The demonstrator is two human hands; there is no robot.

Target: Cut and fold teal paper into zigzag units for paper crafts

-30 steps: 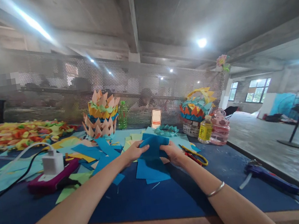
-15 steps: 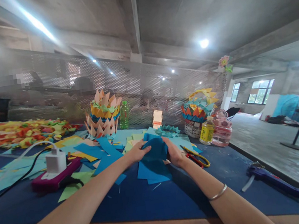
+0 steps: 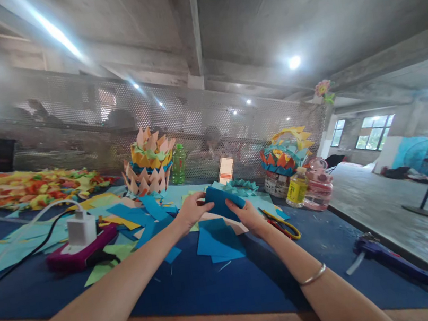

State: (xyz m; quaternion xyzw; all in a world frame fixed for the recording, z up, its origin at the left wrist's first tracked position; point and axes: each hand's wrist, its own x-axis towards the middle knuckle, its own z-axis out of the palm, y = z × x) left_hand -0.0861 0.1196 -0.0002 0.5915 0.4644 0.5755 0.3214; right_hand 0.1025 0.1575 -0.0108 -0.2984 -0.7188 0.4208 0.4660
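The left arm [image 3: 109,297] is bare from the left hand [image 3: 194,210] right up to the edge of view. The right arm [image 3: 280,242] is bare too, and the right hand [image 3: 249,218] is ungloved. Around the right forearm, some way above the wrist, runs a bracelet [image 3: 314,275]: a slim, rounded band, silver in colour, smooth and shiny. Any fine markings on it are too small to tell.

Left forearm [image 3: 124,286] and right forearm [image 3: 292,253] stretched forward, converging, left fingers [image 3: 199,199] curled inward, right fingers [image 3: 235,207] pinching
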